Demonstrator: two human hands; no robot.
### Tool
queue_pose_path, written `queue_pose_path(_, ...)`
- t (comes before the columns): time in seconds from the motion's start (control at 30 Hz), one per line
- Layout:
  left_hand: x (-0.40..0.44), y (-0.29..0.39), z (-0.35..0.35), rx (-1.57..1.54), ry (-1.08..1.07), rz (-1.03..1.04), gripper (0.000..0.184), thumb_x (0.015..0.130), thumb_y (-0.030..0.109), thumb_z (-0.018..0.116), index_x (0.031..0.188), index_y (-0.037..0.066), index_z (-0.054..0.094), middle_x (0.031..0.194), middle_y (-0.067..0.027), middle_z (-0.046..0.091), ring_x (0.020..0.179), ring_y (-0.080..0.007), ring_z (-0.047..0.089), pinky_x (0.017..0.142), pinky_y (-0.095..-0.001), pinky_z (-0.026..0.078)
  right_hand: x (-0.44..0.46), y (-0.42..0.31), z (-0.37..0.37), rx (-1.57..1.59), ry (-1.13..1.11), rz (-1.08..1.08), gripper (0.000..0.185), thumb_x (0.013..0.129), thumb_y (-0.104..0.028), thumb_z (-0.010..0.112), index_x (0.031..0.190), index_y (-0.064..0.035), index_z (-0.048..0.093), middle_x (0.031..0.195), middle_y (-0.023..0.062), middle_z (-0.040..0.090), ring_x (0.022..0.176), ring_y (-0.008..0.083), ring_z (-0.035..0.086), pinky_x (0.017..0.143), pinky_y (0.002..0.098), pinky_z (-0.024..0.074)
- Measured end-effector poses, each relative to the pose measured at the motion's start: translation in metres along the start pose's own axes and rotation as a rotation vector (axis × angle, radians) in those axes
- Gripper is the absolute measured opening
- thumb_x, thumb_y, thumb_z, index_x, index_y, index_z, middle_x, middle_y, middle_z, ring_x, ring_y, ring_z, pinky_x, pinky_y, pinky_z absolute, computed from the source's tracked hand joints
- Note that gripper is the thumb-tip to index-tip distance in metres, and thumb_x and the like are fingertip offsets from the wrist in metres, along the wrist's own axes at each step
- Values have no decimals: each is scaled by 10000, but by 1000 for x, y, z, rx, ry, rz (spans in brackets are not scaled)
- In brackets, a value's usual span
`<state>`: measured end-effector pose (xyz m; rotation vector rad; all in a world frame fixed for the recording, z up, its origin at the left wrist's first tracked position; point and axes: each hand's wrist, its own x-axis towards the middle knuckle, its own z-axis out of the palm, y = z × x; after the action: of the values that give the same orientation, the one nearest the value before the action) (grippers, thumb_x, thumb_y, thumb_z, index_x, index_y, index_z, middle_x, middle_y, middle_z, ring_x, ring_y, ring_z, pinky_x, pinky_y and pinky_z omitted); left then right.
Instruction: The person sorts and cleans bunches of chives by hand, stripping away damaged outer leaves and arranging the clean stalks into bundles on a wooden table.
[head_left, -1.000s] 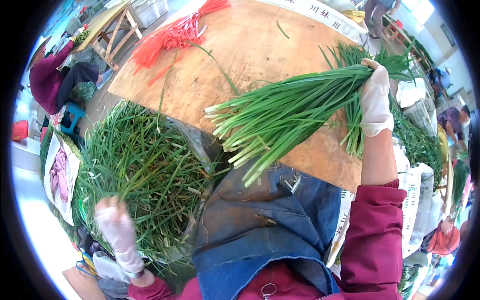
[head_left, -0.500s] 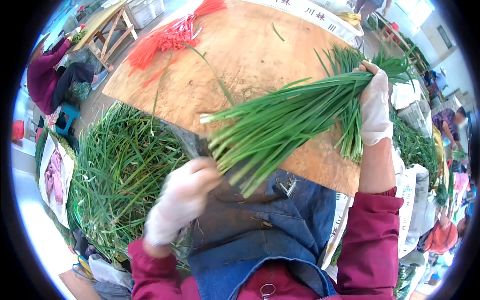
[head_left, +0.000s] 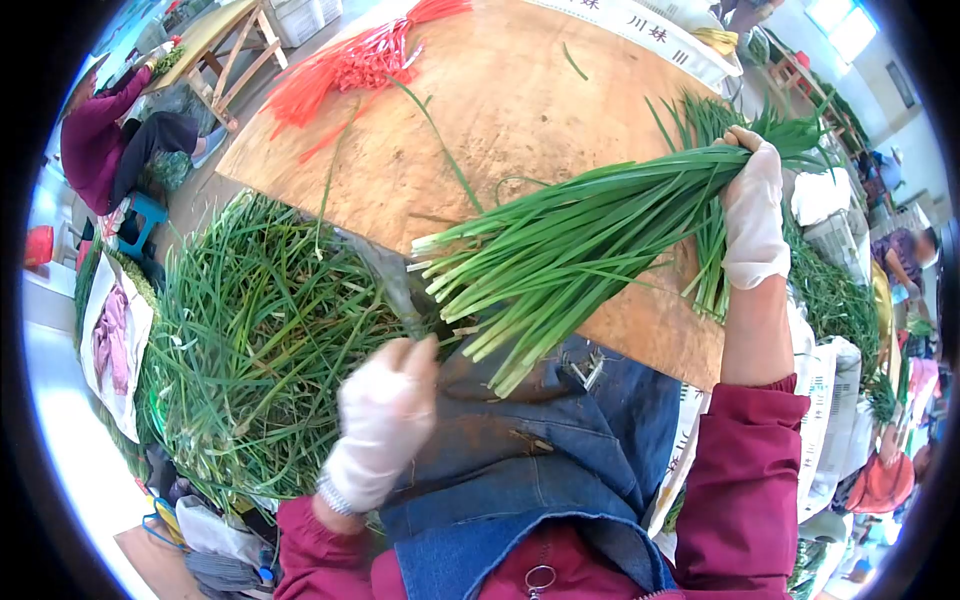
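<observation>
Head view: you hold a bunch of green stalks (head_left: 590, 240) in your gloved right hand (head_left: 755, 205), its fingers closed around the leafy end, over the right part of the worktop (head_left: 500, 110). The bunch's long axis slants from that grip down to the left, so the pale cut ends fan out past the worktop's near edge, above your blue apron (head_left: 520, 430). Your gloved left hand (head_left: 385, 415) is the nearer of the 2 to those ends: it hangs just below and left of them, apart from the bunch, so the pale ends lie up and to the right of its fingers. Those fingers look curled in, but you cannot tell from here whether they pinch anything. Left of that hand spreads a heap of loose green leaves (head_left: 270, 330). A 2nd bunch (head_left: 712, 280) lies on the worktop, partly hidden behind your right hand and the held stalks, while red strips (head_left: 345, 70) lie at the far left of the worktop.
</observation>
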<state>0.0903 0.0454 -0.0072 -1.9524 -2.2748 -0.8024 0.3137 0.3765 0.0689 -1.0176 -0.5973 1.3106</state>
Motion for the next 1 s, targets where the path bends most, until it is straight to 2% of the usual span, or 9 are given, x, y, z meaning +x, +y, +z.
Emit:
queue_pose_path(0.17, 31, 23, 48, 190, -134, 58, 314, 725, 71, 546, 1038, 70, 576, 624, -67, 533, 468, -206, 561, 412, -316, 442, -1, -1, -1, -41, 35, -30, 115, 782, -51, 556, 677, -27, 515, 595, 61, 540, 532, 203, 530, 537, 308, 467)
queue_pose_path(0.33, 35, 18, 68, 143, -26, 47, 204, 771, 164, 585, 924, 41, 529, 592, -61, 525, 446, -197, 559, 391, -317, 434, -1, 1, -4, -43, 23, -16, 121, 783, -57, 558, 673, -29, 516, 601, 62, 541, 531, 202, 527, 545, 307, 464)
queue_pose_path(0.53, 37, 12, 67, 284, 18, 88, 319, 762, 309, 630, 864, 32, 507, 569, -14, 496, 466, -166, 537, 430, -301, 418, 5, 7, -11, -21, 41, -31, 74, 758, -35, 561, 725, 7, 510, 619, 85, 529, 532, 218, 518, 530, 327, 446)
queue_pose_path(0.63, 49, 9, 67, 517, 1, 291, 127, 721, 155, 581, 769, 48, 531, 517, -4, 476, 426, -153, 518, 418, -293, 404, 1, 3, -6, -24, 10, 5, 77, 774, -48, 548, 739, 1, 501, 626, 84, 529, 531, 217, 514, 540, 325, 445)
queue_pose_path(0.7, 47, 1, 57, 309, -55, 327, 42, 690, 99, 556, 701, 74, 524, 487, -3, 476, 403, -152, 510, 402, -287, 395, 3, 0, -6, -12, -91, 31, 90, 790, -58, 531, 735, -1, 487, 626, 79, 523, 537, 216, 510, 547, 325, 446)
queue_pose_path(0.87, -14, -70, -47, 321, 160, 80, 127, 735, -6, 484, 692, 105, 529, 493, -53, 455, 382, -198, 450, 376, -333, 359, -5, 0, 8, 162, -307, 149, 149, 818, -49, 496, 676, -29, 454, 591, 52, 488, 542, 193, 495, 560, 314, 451)
queue_pose_path(0.9, -46, -102, -70, 430, 69, -210, 142, 778, -1, 473, 726, 93, 566, 508, -71, 478, 408, -232, 475, 390, -341, 376, -6, 3, 11, 178, -282, 161, 150, 818, -48, 496, 675, -30, 453, 591, 53, 488, 541, 194, 495, 560, 313, 451)
queue_pose_path(0.93, -67, -126, -90, 565, 215, -303, 121, 859, 87, 524, 809, 32, 619, 571, -94, 565, 459, -234, 534, 417, -330, 397, -6, 5, 14, 194, -258, 172, 151, 818, -48, 495, 674, -31, 451, 590, 53, 488, 541, 194, 494, 560, 311, 450)
queue_pose_path(1.0, -96, -145, -123, 863, 58, -546, 162, 845, 140, 564, 955, 31, 610, 715, -118, 609, 587, -255, 586, 498, -349, 440, -3, 10, 21, 225, -258, 185, 157, 820, -50, 493, 671, -35, 449, 585, 56, 486, 535, 193, 491, 554, 304, 448)
